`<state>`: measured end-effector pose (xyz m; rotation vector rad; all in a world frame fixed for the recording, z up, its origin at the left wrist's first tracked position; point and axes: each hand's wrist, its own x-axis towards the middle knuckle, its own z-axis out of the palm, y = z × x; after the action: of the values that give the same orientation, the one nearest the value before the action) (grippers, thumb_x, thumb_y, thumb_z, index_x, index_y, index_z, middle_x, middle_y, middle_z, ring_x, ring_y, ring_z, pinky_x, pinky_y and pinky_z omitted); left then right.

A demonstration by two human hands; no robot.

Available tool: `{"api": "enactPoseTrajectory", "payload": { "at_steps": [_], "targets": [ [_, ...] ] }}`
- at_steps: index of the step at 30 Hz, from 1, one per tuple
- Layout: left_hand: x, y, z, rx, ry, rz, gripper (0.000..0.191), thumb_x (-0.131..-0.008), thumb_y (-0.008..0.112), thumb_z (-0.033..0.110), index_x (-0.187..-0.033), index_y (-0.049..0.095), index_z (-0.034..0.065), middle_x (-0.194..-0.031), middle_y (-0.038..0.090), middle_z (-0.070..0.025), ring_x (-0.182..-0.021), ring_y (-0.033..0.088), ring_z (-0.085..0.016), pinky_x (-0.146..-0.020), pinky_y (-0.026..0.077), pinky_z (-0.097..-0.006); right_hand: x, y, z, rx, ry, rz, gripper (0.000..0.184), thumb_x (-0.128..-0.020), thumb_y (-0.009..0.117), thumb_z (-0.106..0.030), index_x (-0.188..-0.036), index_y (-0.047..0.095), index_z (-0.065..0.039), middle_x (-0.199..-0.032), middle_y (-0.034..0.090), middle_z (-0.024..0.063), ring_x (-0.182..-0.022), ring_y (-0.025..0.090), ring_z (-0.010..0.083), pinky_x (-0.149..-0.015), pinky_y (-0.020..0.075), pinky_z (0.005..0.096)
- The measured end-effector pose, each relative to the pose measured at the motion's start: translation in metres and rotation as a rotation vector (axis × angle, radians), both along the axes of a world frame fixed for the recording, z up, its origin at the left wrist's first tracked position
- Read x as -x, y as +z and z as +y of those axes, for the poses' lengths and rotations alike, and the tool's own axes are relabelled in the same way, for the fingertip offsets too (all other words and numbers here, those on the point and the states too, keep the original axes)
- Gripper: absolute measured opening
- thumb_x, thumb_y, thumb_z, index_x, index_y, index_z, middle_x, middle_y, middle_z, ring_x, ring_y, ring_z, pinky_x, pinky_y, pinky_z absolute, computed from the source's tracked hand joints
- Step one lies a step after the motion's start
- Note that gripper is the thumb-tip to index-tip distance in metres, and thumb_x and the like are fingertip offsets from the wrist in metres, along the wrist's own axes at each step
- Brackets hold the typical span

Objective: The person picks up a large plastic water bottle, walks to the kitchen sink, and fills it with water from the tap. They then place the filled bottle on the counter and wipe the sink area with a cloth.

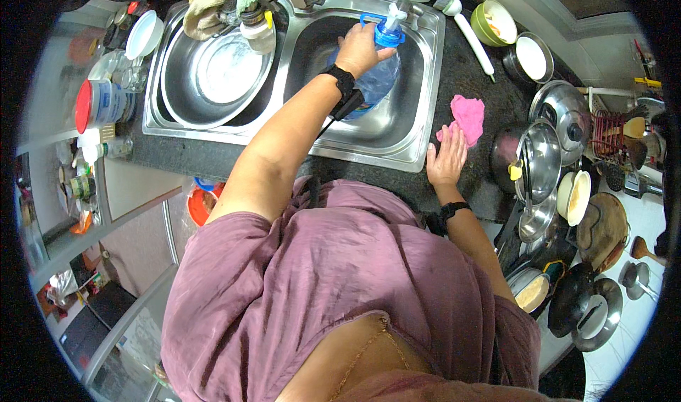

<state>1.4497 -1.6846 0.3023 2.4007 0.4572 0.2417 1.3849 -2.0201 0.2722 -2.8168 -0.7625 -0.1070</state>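
My left hand is at the neck of a large clear blue plastic water bottle, which stands in the right basin of a stainless steel sink. The bottle has a bright blue collar and handle, and its mouth is under the small tap. Whether my fingers close round the neck or only rest on it is hard to tell. On the dark countertop right of the sink, my right hand lies flat with spread fingers, its fingertips touching a crumpled pink cloth.
A round metal basin sits in the left sink bowl, below a filter-fitted faucet. A white-handled brush, a green bowl and steel pots stand to the right. Plastic containers line the left side.
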Motion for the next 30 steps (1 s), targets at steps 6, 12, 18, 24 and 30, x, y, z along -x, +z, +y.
{"api": "enactPoseTrajectory", "payload": {
  "at_steps": [6, 12, 18, 24, 30],
  "targets": [
    [0.001, 0.0, -0.001, 0.009, 0.003, 0.003, 0.07, -0.072, 0.078, 0.048, -0.123, 0.055, 0.0069, -0.119, 0.056, -0.0175, -0.116, 0.052, -0.037, -0.098, 0.04, -0.0562, 0.0, -0.001, -0.001, 0.008, -0.006, 0.011, 0.063, -0.087, 0.058, -0.031, -0.142, 0.038, -0.01, -0.152, 0.031, 0.0162, -0.14, 0.026, 0.0389, -0.116, 0.0173, 0.0506],
    [0.001, 0.0, -0.001, 0.0, 0.01, -0.015, 0.07, -0.073, 0.077, 0.047, -0.124, 0.055, 0.0059, -0.117, 0.056, -0.0192, -0.113, 0.054, -0.038, -0.096, 0.042, -0.0527, 0.0, 0.0, 0.0, -0.003, -0.011, 0.014, 0.062, -0.087, 0.058, -0.031, -0.143, 0.039, -0.01, -0.151, 0.032, 0.0159, -0.141, 0.025, 0.0388, -0.116, 0.0176, 0.0515],
    [0.004, -0.001, -0.007, -0.09, 0.045, -0.077, 0.066, -0.072, 0.074, 0.048, -0.12, 0.058, 0.0061, -0.11, 0.058, -0.0177, -0.108, 0.055, -0.036, -0.093, 0.043, -0.0518, 0.0, 0.0, 0.0, 0.012, -0.024, 0.04, 0.064, -0.086, 0.059, -0.031, -0.143, 0.038, -0.01, -0.152, 0.031, 0.0156, -0.141, 0.025, 0.0377, -0.115, 0.0182, 0.0523],
    [0.009, 0.001, -0.012, -0.182, 0.085, -0.192, 0.059, -0.074, 0.073, 0.044, -0.114, 0.06, 0.0033, -0.102, 0.061, -0.0197, -0.098, 0.059, -0.037, -0.088, 0.048, -0.046, 0.0, 0.001, -0.001, 0.009, -0.016, 0.029, 0.064, -0.086, 0.06, -0.03, -0.143, 0.038, -0.01, -0.152, 0.03, 0.0153, -0.141, 0.025, 0.0372, -0.115, 0.0188, 0.0526],
    [0.008, 0.002, -0.012, -0.217, 0.092, -0.183, 0.055, -0.074, 0.072, 0.043, -0.111, 0.061, 0.004, -0.1, 0.062, -0.0192, -0.096, 0.06, -0.037, -0.085, 0.049, -0.0457, -0.001, 0.002, 0.001, 0.008, -0.012, 0.014, 0.064, -0.086, 0.06, -0.03, -0.142, 0.039, -0.01, -0.152, 0.031, 0.0153, -0.14, 0.026, 0.0378, -0.115, 0.0195, 0.0521]
  ]
}}
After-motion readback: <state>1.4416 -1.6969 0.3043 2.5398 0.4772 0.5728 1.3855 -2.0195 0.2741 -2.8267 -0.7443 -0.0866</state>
